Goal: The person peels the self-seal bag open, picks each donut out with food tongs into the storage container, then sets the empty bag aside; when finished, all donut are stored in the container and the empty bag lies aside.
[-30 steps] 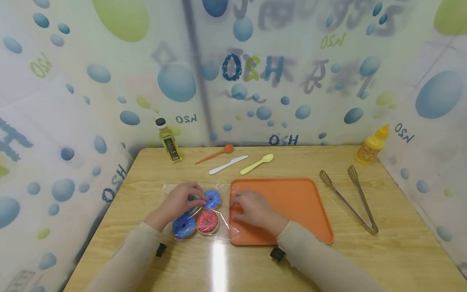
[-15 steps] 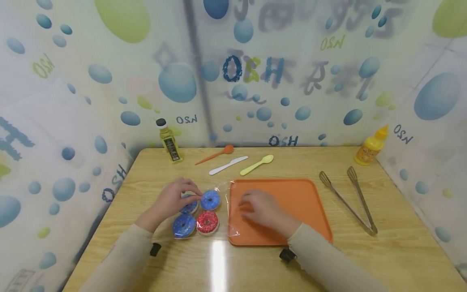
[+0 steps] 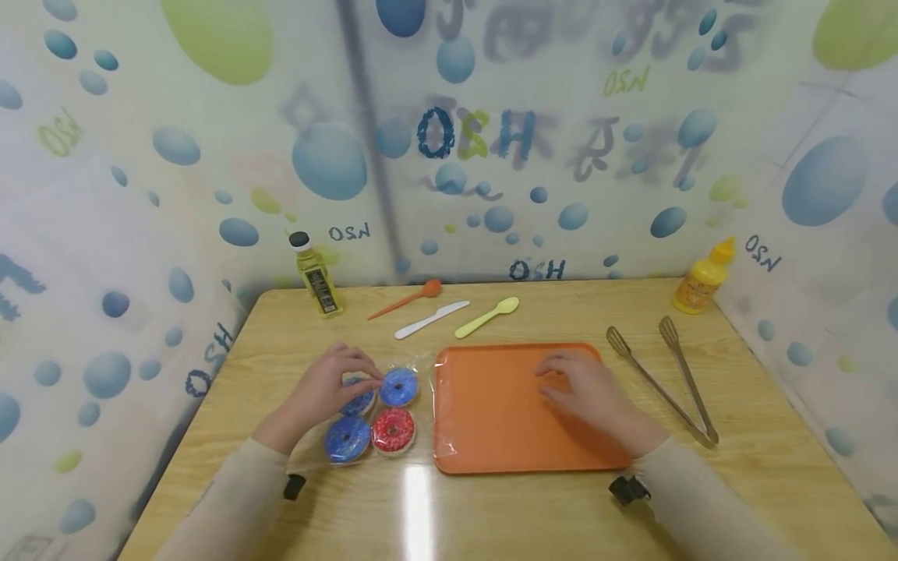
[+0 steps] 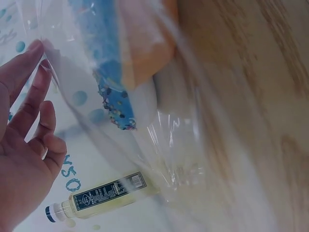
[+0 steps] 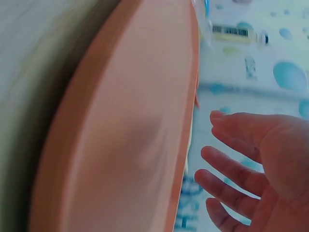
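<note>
My left hand (image 3: 319, 393) pinches the edge of a clear plastic bag (image 4: 176, 150) between thumb and fingertips. Inside the bag lie a red sprinkled toy doughnut (image 3: 394, 444) and three blue ones, such as the nearest blue doughnut (image 3: 340, 448); the one behind the fingers is partly hidden. The bag's right side overlaps the left edge of an orange tray (image 3: 494, 413). Over the tray's right part hovers my right hand (image 3: 596, 397), fingers loosely bent and apart, holding nothing. The right wrist view shows this right hand (image 5: 265, 169) beside the tray's rim without touching it.
Behind the bag stands an oil bottle (image 3: 320, 282). An orange spoon (image 3: 407, 300), a white knife (image 3: 431, 320) and a yellow spoon (image 3: 487, 318) lie at the back. Metal tongs (image 3: 659, 383) rest right of the tray, near a yellow squeeze bottle (image 3: 701, 284).
My right hand has left the bag's right edge and moved rightward across the tray. The left hand has shifted slightly left, still at the bag. The head view has turned a little.
</note>
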Demonstrator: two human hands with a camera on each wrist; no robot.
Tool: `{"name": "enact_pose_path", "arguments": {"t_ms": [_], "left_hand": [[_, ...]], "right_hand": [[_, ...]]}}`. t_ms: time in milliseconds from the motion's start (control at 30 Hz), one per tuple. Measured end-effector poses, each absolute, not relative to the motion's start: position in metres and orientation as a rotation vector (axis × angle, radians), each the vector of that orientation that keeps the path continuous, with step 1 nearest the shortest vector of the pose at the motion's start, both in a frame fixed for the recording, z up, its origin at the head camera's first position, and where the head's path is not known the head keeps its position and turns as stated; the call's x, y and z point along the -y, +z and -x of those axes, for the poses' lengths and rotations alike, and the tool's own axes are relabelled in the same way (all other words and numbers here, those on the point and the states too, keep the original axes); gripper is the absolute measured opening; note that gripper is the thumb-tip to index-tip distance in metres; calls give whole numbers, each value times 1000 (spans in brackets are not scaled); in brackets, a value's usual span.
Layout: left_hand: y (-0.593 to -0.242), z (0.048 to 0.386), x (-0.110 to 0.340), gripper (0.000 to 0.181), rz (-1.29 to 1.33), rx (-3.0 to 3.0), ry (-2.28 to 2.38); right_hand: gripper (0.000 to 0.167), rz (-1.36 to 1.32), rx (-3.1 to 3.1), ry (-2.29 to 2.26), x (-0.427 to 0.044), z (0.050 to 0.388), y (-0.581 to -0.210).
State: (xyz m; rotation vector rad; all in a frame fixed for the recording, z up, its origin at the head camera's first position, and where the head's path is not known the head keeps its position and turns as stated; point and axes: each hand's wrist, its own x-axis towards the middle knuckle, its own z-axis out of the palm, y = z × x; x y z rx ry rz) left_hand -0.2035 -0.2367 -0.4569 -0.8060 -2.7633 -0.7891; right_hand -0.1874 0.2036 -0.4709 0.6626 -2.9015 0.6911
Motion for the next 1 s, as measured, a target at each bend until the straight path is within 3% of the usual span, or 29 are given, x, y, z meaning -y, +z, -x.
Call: {"name": "enact_pose_path", "arguments": {"t_ms": [467, 800, 1000], "left_hand": [[-456, 203, 236, 9, 820, 2773, -808], [-459, 204, 235, 8, 819, 2770, -826], [-460, 206, 235, 8, 825, 2755, -839]], "right_hand": [[33, -379, 2786, 518, -316, 161, -462], [83, -136, 2967, 381, -361, 157, -463], [93, -81, 3091, 412, -369, 156, -467]]}}
